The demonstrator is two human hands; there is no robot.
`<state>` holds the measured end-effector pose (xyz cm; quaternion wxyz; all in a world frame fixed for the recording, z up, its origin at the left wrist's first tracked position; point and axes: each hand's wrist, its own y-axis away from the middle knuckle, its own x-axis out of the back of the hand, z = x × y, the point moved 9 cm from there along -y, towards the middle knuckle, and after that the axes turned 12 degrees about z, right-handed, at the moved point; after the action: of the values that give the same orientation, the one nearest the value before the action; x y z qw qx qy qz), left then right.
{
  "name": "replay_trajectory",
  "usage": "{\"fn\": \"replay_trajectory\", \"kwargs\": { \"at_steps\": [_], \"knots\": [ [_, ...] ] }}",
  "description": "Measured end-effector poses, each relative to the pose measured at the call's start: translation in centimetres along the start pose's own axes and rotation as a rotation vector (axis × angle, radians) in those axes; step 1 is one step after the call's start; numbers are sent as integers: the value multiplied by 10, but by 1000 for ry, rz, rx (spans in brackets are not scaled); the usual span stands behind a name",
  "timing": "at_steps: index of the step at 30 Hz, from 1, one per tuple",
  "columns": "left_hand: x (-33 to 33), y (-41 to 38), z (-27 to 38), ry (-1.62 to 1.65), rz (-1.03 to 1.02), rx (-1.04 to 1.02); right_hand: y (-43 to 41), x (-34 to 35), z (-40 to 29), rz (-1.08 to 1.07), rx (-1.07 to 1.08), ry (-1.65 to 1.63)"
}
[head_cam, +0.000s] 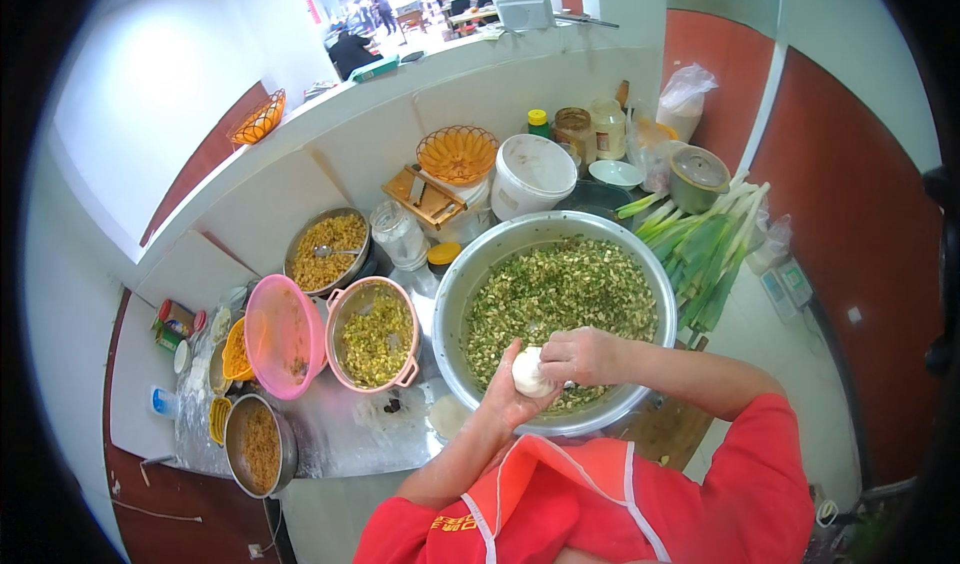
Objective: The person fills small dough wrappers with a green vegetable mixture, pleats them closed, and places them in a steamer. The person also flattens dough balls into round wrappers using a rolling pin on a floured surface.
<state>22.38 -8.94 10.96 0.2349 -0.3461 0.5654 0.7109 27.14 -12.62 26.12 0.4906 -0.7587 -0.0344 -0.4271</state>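
Note:
A round white dough bun [528, 374] rests in my left hand [507, 393], which cups it from below. My right hand [583, 355] has its fingertips closed on the bun's right edge. Both hands are over the near side of a large metal basin [444, 339]. Chopped green and pale filling [562, 286] covers much of the basin's inside. Left of the basin, a flat round dough wrapper [448, 416] lies on the metal table [345, 444]. My right fingers hide part of the bun.
At left stand a pink colander [413, 365] of yellow-green filling, a tilted pink basin [281, 339] and metal bowls [291, 455] [365, 253] of brownish filling. Behind are a white bucket [517, 196], a glass jar [397, 234] and a wooden grater [424, 196]. Leeks [701, 249] lie at right.

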Motion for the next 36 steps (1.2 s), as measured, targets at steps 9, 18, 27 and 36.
{"fn": "replay_trajectory", "kwargs": {
  "at_steps": [9, 18, 27, 36],
  "knots": [
    [27, 13, 55, -84, 77, 36, -39, -47, -9, 101, -156, 270],
    [-38, 44, 57, -24, -293, 55, -27, 11, -21, 705, -952, 96],
    [-2, 54, -61, -938, -307, 41, 120, -60, -113, 1309, -1446, -296],
    [109, 76, -147, -1069, -209, 412, 208, -115, -386, 2098, -1030, -669]
  ]
}}
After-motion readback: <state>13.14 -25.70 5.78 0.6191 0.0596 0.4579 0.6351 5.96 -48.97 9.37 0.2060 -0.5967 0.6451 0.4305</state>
